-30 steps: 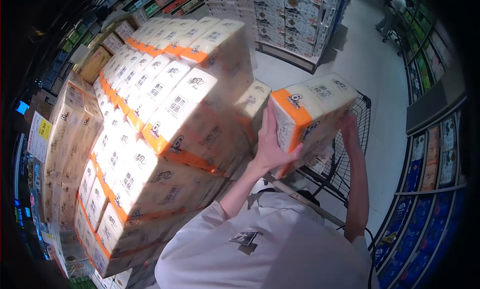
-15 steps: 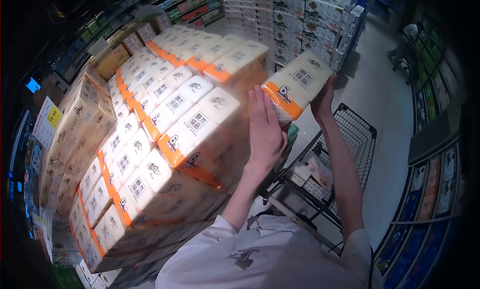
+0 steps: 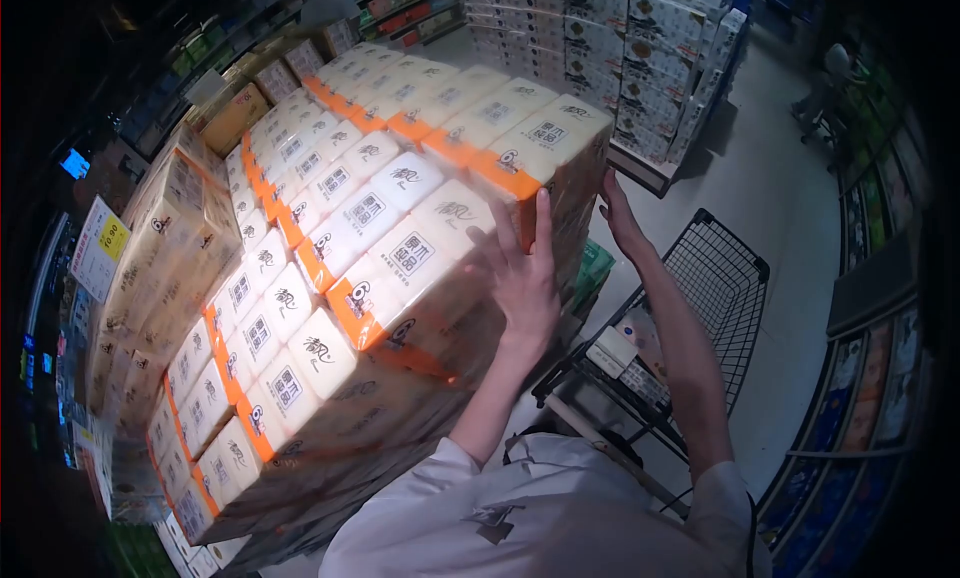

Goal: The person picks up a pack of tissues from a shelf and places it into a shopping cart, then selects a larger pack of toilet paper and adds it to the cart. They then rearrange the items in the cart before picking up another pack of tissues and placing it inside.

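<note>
A tissue pack (image 3: 545,143) with an orange band lies on the stack's right end, in line with its neighbours. My left hand (image 3: 525,278) has its fingers spread, with one finger up against the pack's orange front edge. At the pack's right side is my right hand (image 3: 622,216), fingers stretched out and nothing gripped; whether they touch the pack is unclear. Below and left, more orange-banded tissue packs (image 3: 400,258) form stepped rows under clear wrap.
A black wire shopping cart (image 3: 715,278) holding a few packages (image 3: 630,353) stands at right. Behind are tall stacks of white packs (image 3: 640,68). A price sign (image 3: 100,248) hangs left. Shelves (image 3: 850,398) line the right; a person (image 3: 830,88) is far off.
The tissue pack has moved left and down from between my hands onto the stack's end. Both hands have let go of it, and my left fingers have spread.
</note>
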A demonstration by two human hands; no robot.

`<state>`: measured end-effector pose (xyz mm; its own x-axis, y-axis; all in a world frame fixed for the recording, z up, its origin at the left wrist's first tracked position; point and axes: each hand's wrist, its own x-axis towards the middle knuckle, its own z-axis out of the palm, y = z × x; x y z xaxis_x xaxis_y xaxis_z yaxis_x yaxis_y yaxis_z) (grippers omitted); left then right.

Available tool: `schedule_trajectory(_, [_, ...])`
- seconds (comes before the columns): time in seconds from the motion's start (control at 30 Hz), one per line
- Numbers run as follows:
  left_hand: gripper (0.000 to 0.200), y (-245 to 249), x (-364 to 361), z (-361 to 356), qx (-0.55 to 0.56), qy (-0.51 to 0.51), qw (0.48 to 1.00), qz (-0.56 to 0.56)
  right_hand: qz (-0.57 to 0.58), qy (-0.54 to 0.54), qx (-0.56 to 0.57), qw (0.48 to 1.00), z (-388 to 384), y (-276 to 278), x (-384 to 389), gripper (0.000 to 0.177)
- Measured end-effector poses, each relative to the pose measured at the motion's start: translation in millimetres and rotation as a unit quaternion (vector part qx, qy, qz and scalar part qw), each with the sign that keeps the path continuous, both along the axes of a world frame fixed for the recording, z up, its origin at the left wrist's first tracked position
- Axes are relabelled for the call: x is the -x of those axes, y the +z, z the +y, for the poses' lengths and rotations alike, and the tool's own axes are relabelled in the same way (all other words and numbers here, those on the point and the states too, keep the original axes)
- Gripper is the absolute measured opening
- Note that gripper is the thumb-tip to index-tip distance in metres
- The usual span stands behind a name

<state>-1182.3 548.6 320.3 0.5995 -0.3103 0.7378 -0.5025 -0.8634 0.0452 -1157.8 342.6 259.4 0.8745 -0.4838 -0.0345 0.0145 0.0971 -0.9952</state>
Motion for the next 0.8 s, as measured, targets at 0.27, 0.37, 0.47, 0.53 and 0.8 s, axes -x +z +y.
schedule_trajectory(0.27, [0.078,-6,5,1,-0.092,0.011,0.995,0.046,-0.045,0.018,0.011,0.999,20,0,3,0.081])
schedule_trajectory(0.37, [0.077,-23,7,-8,-0.02,-0.085,0.996,0.0,-0.023,0.024,0.071,0.997,3,-17,5,0.076])
schedule_trajectory(0.47, [0.064,-46,29,-13,0.037,-0.309,0.95,0.035,-0.013,-0.018,0.163,0.986,-15,-31,26,0.067])
schedule_trajectory(0.53, [0.054,-76,38,-16,-0.037,-0.445,0.886,0.123,0.002,-0.054,0.199,0.978,-24,-46,58,0.059])
schedule_trajectory(0.8, [0.058,-260,70,3,-0.305,-0.391,0.742,0.451,0.418,-0.214,0.421,0.776,-3,-151,365,0.045])
